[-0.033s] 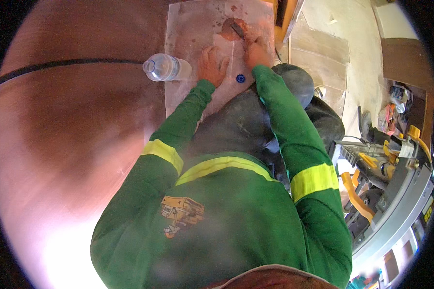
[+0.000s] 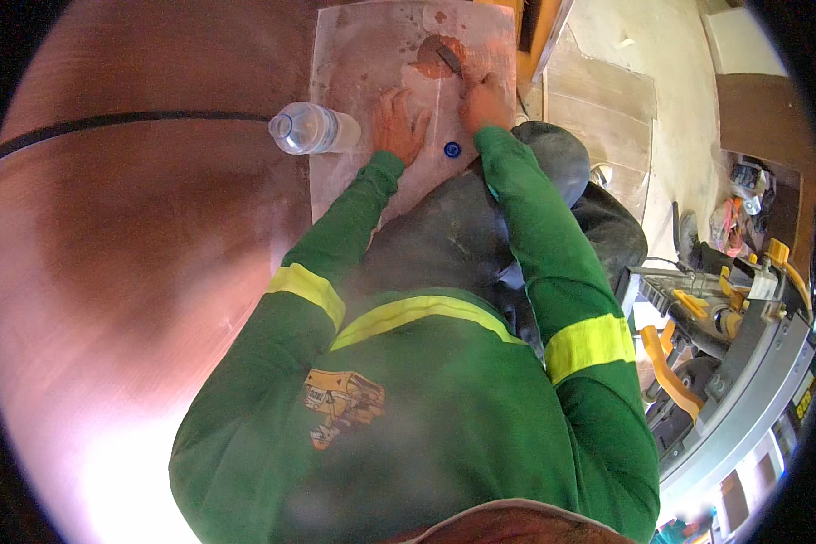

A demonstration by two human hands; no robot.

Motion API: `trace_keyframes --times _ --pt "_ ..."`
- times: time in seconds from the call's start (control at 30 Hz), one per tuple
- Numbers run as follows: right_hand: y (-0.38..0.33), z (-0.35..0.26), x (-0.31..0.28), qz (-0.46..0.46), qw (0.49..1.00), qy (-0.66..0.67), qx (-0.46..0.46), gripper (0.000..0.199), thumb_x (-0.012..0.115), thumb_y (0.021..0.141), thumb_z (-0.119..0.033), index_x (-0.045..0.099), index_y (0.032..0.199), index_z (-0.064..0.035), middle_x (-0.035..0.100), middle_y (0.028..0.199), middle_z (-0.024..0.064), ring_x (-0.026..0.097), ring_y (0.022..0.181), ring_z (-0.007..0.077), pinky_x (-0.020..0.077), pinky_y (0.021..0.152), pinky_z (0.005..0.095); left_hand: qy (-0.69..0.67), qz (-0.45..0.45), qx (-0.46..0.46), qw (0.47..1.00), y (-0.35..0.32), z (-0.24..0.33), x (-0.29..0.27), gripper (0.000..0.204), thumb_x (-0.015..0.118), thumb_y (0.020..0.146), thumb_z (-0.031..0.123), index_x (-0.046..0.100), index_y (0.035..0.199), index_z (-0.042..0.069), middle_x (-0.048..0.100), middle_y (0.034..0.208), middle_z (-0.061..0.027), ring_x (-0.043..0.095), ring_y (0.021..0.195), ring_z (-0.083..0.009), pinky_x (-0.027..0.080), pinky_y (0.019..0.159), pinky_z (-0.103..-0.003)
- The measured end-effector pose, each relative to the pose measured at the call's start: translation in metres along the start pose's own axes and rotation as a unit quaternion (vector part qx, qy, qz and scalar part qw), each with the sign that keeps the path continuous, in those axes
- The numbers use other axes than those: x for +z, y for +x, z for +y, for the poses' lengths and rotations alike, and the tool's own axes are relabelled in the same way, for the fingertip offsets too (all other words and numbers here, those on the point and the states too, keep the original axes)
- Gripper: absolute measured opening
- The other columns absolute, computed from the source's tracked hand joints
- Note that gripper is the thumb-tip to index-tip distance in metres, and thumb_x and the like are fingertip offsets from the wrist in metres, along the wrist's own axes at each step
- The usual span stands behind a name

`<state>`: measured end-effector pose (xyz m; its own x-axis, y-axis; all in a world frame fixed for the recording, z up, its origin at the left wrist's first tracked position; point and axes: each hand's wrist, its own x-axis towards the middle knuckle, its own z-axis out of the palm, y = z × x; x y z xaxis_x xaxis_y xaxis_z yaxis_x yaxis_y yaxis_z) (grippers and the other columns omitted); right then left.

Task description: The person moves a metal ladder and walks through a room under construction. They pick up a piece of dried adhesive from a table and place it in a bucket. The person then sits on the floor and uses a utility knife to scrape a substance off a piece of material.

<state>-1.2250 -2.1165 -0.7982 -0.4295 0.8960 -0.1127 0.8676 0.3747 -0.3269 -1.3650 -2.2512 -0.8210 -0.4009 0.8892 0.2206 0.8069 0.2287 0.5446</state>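
A dusty, pale reddish board lies in front of me, with a darker, wet-looking red patch near its far end. My right hand is closed around a small tool with a dark, flat, narrow tip; its kind is unclear and its handle is hidden by my fingers. That tip rests over the patch. My left hand lies flat on the board, fingers spread, holding nothing. Left of it, a clear plastic bottle lies tilted toward me, its neck uncapped. A round blue bottle cap sits between my wrists.
A black cable runs across the broad reddish-brown surface on the left. My dark-trousered leg crosses below the board. At right stands a grey metal machine with a yellow handle. Beyond it are wooden floor panels and assorted clutter.
The dark tip of the tool has shifted very slightly over the red patch. My left hand, the bottle and the cap stay practically where they were.
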Motion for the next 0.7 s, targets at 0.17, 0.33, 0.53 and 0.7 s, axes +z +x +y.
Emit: trace_keyframes --times 0.17,0.33,0.53,0.7 --pt "-0.020 0.004 -0.022 -0.090 0.996 0.008 0.017 0.053 0.056 0.102 -0.022 0.053 0.152 -0.0375 0.057 0.132 0.0186 0.063 0.119 0.0434 0.0538 0.097 0.0601 -0.023 0.024 -0.006 0.999 -0.002 -0.011 0.006 0.056 0.071 0.095 0.034 0.054 0.138 0.002 0.050 0.142 -0.0202 0.049 0.130 -0.0438 0.040 0.110 -0.055" --pt "-0.015 0.010 -0.017 -0.047 0.998 0.038 0.005 0.049 0.059 0.102 -0.027 0.056 0.150 -0.0379 0.058 0.129 0.0189 0.064 0.114 0.0433 0.0543 0.095 0.0596 -0.007 0.046 0.022 0.999 0.002 -0.001 0.005 0.054 0.071 0.095 0.031 0.054 0.137 0.002 0.052 0.140 -0.0218 0.050 0.129 -0.0446 0.040 0.110 -0.055" --pt "-0.007 0.017 -0.001 -0.037 0.998 0.046 -0.020 0.050 0.058 0.101 -0.025 0.054 0.150 -0.0362 0.059 0.130 0.0180 0.064 0.114 0.0439 0.0549 0.094 0.0586 -0.016 0.032 0.020 0.999 0.000 -0.004 0.005 0.053 0.070 0.097 0.031 0.054 0.137 0.000 0.052 0.138 -0.0252 0.049 0.129 -0.0463 0.039 0.112 -0.055" --pt "-0.008 0.003 -0.013 -0.020 1.000 -0.004 -0.009 0.049 0.055 0.101 -0.021 0.055 0.149 -0.0338 0.059 0.132 0.0154 0.065 0.115 0.0429 0.0554 0.094 0.0597 -0.018 0.045 0.048 0.998 0.002 0.002 -0.002 0.051 0.068 0.099 0.032 0.055 0.136 -0.001 0.053 0.137 -0.0262 0.051 0.128 -0.0467 0.040 0.111 -0.055"
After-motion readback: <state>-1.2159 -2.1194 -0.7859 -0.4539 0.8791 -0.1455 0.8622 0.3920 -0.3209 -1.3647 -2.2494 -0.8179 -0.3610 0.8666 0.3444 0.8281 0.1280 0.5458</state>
